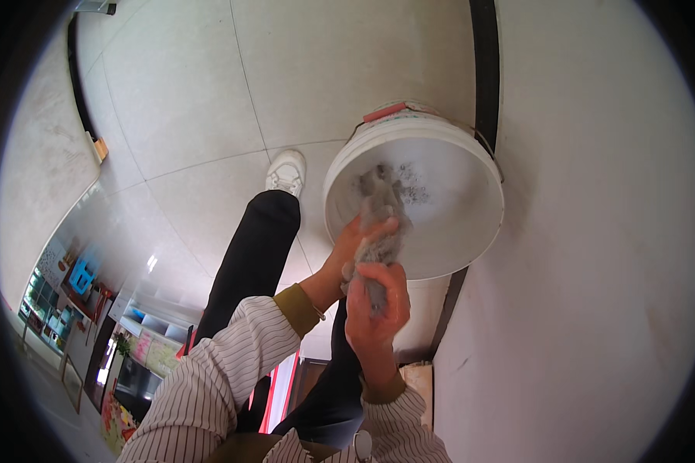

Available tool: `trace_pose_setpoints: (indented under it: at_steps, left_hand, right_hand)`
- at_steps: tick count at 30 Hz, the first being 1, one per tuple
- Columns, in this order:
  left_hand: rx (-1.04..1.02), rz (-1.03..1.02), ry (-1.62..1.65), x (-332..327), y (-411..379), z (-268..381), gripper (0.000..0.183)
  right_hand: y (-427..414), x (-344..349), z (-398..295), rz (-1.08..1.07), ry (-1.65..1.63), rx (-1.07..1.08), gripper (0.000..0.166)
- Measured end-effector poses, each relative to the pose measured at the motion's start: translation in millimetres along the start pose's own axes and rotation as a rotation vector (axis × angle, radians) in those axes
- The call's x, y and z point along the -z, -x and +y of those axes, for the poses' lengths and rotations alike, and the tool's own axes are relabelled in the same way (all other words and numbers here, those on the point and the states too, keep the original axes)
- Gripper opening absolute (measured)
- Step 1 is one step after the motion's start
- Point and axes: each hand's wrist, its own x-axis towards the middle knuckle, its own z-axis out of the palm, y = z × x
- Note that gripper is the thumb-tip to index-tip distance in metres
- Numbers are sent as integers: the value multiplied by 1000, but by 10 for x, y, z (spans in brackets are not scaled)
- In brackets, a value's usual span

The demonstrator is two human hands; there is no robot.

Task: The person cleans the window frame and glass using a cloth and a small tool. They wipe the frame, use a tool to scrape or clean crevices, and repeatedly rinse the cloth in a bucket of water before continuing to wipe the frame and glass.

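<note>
A grey wet cloth (382, 246), blurred at its edges, stretches between my two hands above the near left rim of a white plastic bucket (457, 231). My left hand (347, 246) grips it around the middle, thumb across the top. Closer to my body, my right hand (379, 307) is closed around its near end. The cloth's far end hangs over the bucket's inside. Small bubbles (414, 185) show in the bucket just beyond it. A wire handle with a red grip (384, 112) rests against the bucket's far side.
Pale floor tiles (185, 116) surround the bucket. A white wall (585, 260) with a dark baseboard (486, 69) rises close on the right. My white shoe (286, 173) stands left of the bucket. Farther off at lower left are a blue stool (82, 275) and a television (138, 382).
</note>
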Motion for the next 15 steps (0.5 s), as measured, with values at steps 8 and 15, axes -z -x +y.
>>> trace_pose_setpoints:
  at_steps: [8, 15]
  left_hand:
    - [375, 239, 358, 7, -25, 19, 42]
    - [285, 232, 134, -127, -50, 304, 67]
  right_hand:
    - [-407, -175, 971, 137, 153, 120, 13]
    - [-794, -127, 1671, 78, 413, -86, 29]
